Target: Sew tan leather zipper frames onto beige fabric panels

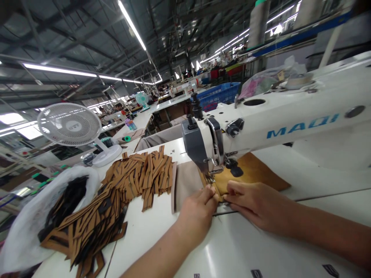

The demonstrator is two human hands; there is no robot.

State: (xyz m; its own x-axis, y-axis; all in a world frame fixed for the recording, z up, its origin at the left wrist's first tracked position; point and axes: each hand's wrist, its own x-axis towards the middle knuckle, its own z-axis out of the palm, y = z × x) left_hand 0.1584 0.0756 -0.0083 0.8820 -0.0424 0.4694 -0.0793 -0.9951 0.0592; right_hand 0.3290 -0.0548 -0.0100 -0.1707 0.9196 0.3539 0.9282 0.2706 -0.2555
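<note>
A person works at a white sewing machine (304, 119), lettered MAQI in blue along its arm. Just in front of the sewing machine's needle, the left hand (199, 210) lies with its fingers bent and their tips down on the work; whether they pinch the material or only press on it, one cannot tell. The right hand (252, 200) is near the needle too, right of the left hand, its fingers curled and its fingertips at the front edge of a mustard-brown panel (261, 172); a firm grip there cannot be made out. That panel lies flat under the sewing machine's head and reaches out to the right beneath its arm. A grey-beige cloth (185, 179) lies flat just left of the sewing machine's needle, partly covered by the left hand. Farther left of the sewing machine is a loose heap of brown strips (145, 170), many with a dark line along them, and beyond it to the left a white plastic bag (26, 220) with black material (66, 197) at its mouth. A white fan (69, 125) stands left of the sewing machine, farther back, and a blue basket (220, 96) sits behind the machine's head.
</note>
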